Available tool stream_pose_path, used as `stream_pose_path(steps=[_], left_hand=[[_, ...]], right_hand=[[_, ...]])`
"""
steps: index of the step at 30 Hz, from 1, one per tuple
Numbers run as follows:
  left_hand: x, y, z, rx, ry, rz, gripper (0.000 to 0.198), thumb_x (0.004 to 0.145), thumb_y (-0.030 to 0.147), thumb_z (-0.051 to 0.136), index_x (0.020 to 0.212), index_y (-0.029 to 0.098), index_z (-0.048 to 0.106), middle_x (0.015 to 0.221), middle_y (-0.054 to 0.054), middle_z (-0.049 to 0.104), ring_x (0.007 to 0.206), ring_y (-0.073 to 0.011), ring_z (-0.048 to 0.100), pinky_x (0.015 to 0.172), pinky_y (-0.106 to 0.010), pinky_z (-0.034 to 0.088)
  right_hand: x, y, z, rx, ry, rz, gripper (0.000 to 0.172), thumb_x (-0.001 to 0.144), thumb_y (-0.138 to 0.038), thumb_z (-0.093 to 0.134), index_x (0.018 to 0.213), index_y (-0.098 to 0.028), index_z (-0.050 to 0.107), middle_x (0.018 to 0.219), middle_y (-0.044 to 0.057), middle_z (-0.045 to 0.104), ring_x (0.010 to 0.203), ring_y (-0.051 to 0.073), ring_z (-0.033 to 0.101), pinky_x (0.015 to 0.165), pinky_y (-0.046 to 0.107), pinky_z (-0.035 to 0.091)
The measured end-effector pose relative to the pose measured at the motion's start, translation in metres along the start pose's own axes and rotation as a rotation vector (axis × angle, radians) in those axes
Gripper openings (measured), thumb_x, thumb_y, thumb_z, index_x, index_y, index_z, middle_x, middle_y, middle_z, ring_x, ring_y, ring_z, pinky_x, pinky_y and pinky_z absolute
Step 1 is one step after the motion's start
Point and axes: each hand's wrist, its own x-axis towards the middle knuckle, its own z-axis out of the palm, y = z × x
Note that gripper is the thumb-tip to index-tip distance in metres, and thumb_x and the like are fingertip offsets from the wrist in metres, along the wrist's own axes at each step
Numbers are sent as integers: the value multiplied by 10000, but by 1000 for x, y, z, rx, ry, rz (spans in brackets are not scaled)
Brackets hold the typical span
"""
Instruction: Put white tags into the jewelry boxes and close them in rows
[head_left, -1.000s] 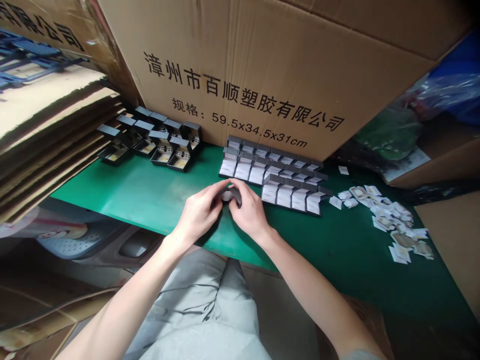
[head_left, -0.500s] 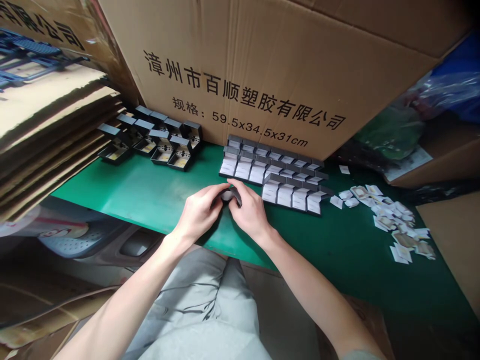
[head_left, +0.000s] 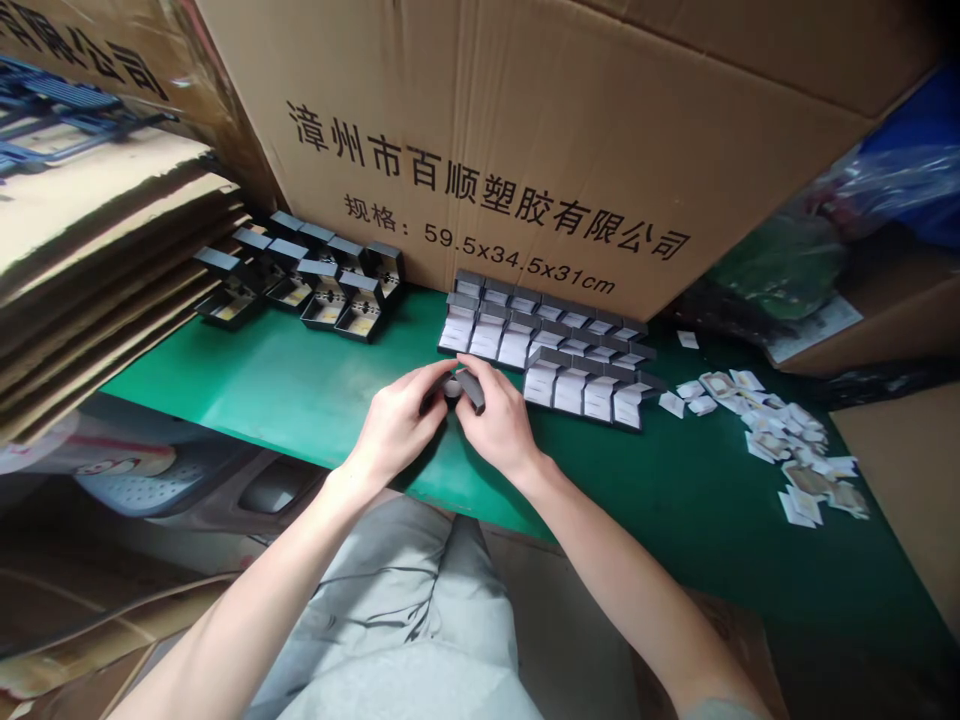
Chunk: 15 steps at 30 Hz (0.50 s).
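Observation:
Between my two hands, just above the green tabletop [head_left: 300, 390], is a small black hinged box [head_left: 470, 390]. My left hand [head_left: 405, 415] grips its left side with the fingers curled. From the right, my right hand [head_left: 499, 415] is closed on the same box, fingertips meeting the left hand's at the top. Most of the box is hidden by the fingers, so its inside does not show. Just beyond the right hand stand rows of open black boxes with white inserts [head_left: 585, 393]. Farther left is a cluster of open black boxes [head_left: 360, 315] with yellowish insides.
A large cardboard carton [head_left: 465, 130] stands along the back of the table. Loose small white pieces [head_left: 787, 430] lie in a heap at the right. Stacked cardboard sheets [head_left: 112, 240] are at the left, and a plastic bag [head_left: 787, 260] sits at the back right.
The black box has turned slightly between my fingers, showing more of its right side. Both hands stay almost in the same place.

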Motion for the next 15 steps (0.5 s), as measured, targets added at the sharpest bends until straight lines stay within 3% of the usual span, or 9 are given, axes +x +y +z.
stream_pose_path(steps=[10,15], left_hand=[[-3,-4,1,20,11,21,431,876,149,520,1272,180,688,1110,-63,781,923,-196,749,845,-277,575],[-3,-4,1,47,23,35,428,881,163,531,1273,185,703,1075,-61,794,885,-195,756,818,-275,586]], right_hand=[[-1,1,2,-41,-1,-42,535,841,-57,504,1347,-215,570,1214,79,706,1128,231,670,1045,389,560],[-1,-3,-1,-75,29,-38,433,885,-118,524,1301,-212,601,1186,68,738,1072,214,715,998,354,589]])
